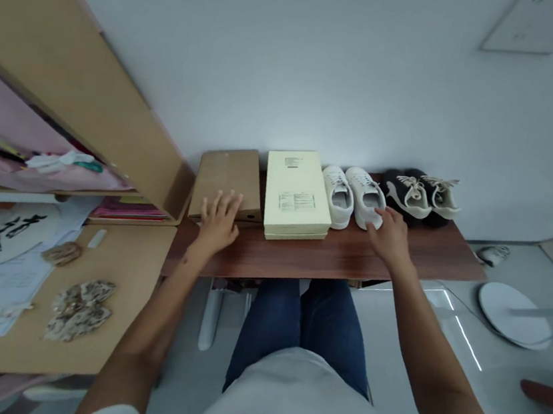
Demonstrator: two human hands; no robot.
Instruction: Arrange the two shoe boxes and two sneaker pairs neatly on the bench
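On a dark wooden bench (331, 254) against the wall stand a brown cardboard box (227, 174), a pale yellow box (296, 192), a pair of white sneakers (353, 196) and a pair of dark sneakers with beige laces (419, 192). My left hand (217, 221) lies flat, fingers spread, on the front of the brown box. My right hand (390, 233) reaches to the heel of the right white sneaker, its fingertips touching the shoe. My knees in blue jeans (302, 324) sit below the bench edge.
A light wooden desk (111, 281) on the left holds papers, a white fan with black writing (11, 235) and patterned fabric pieces (80, 307). Shelves above it carry pink and mixed items. A white round stand base (513, 313) rests on the glossy floor at the right.
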